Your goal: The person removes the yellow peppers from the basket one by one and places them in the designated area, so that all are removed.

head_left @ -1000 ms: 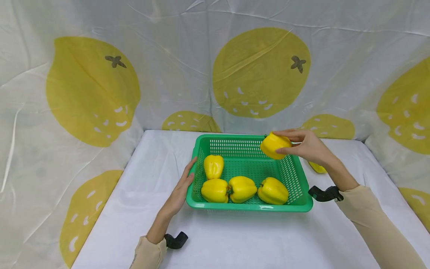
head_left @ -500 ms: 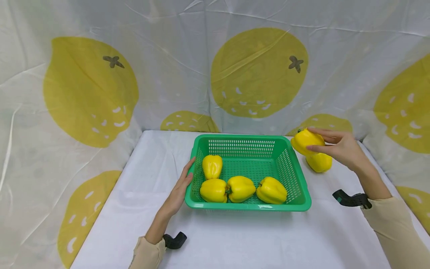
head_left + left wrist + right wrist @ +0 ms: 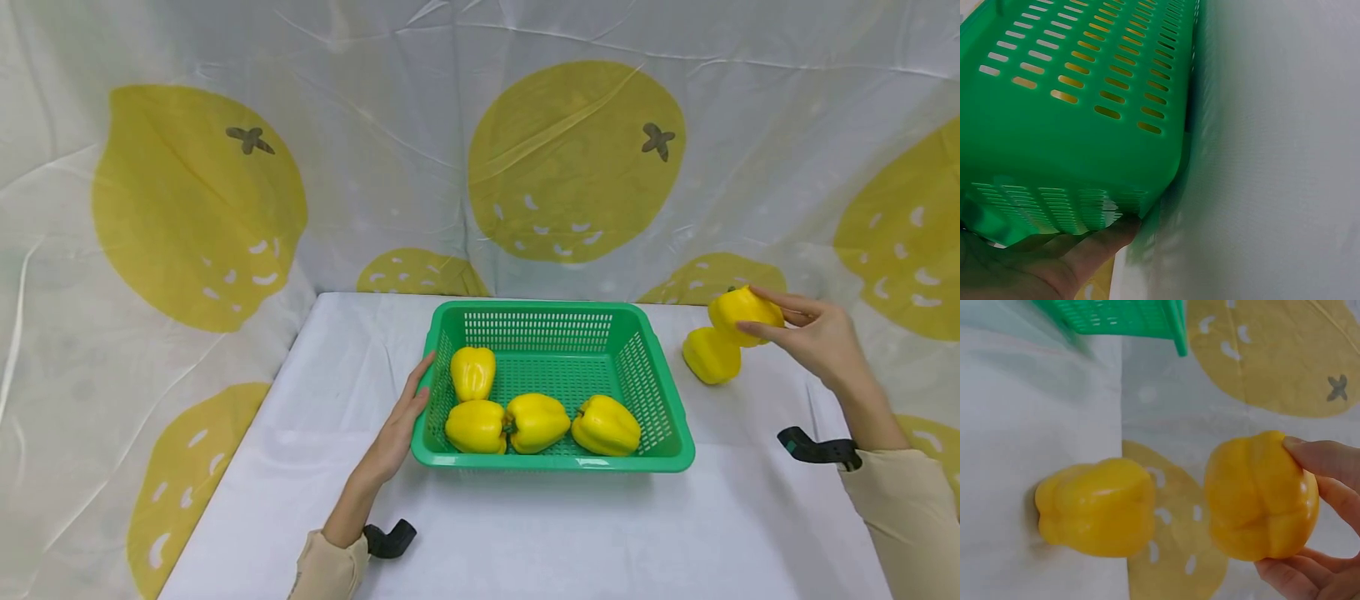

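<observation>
My right hand (image 3: 813, 333) pinches a yellow bell pepper (image 3: 742, 315) between thumb and fingers, up off the table at the back right. In the right wrist view this held pepper (image 3: 1263, 497) shows its lobed end. Another yellow bell pepper (image 3: 711, 356) lies on the table just left of and below it. My left hand (image 3: 397, 429) rests with fairly straight fingers along the left side of a green plastic basket (image 3: 551, 461). In the left wrist view, the fingers (image 3: 1100, 247) touch the slotted basket wall (image 3: 1072, 144). Several yellow peppers (image 3: 538, 422) lie inside the basket.
A white cloth (image 3: 570, 533) covers the table. Behind it hangs a pale curtain (image 3: 390, 150) printed with large yellow lemons. Black wrist-camera mounts (image 3: 390, 539) sit on both wrists. The basket's back right part holds no pepper.
My right hand has carried its pepper rightward, from over the basket's back right corner out past its right side. The pepper on the table has come into fuller view. My left hand stays put.
</observation>
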Available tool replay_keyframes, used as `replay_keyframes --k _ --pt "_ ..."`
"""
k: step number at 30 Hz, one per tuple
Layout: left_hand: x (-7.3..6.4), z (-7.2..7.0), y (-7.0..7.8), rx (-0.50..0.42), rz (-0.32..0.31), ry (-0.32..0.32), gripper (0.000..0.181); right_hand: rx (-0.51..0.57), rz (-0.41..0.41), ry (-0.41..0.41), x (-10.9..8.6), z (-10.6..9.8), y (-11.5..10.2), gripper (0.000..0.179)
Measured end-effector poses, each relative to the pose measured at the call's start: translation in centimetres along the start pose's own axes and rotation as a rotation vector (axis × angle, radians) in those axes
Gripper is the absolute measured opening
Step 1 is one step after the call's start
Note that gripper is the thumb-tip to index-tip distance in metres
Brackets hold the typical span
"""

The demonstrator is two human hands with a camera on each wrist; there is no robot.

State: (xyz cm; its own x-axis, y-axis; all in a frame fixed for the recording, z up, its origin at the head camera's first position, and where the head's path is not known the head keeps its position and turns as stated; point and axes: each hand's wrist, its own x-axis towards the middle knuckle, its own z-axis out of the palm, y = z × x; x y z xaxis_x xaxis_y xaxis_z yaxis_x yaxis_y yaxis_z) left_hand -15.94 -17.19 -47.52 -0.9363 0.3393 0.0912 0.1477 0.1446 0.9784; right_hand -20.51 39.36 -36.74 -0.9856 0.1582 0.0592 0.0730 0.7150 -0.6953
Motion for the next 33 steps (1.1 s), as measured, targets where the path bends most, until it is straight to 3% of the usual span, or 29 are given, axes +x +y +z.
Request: replay_keyframes --k 7,18,25,33 --pt "0.0 0.0 -0.1 -0.002 -0.001 0.004 0.052 -0.005 0.052 0.038 0.1 0.0 2.5 0.068" --pt "0.0 0.0 -0.2 -0.001 -0.007 0.005 0.052 0.046 0.181 0.032 0.1 -0.3 5.8 0.069" --pt "0.1 0.0 -0.1 -0.001 -0.012 0.007 0.053 0.045 0.174 0.056 0.1 0.2 8.0 0.068" --pt "0.1 -0.1 -0.3 -0.001 -0.014 0.005 0.052 0.099 0.275 -0.008 0.1 0.9 9.2 0.076"
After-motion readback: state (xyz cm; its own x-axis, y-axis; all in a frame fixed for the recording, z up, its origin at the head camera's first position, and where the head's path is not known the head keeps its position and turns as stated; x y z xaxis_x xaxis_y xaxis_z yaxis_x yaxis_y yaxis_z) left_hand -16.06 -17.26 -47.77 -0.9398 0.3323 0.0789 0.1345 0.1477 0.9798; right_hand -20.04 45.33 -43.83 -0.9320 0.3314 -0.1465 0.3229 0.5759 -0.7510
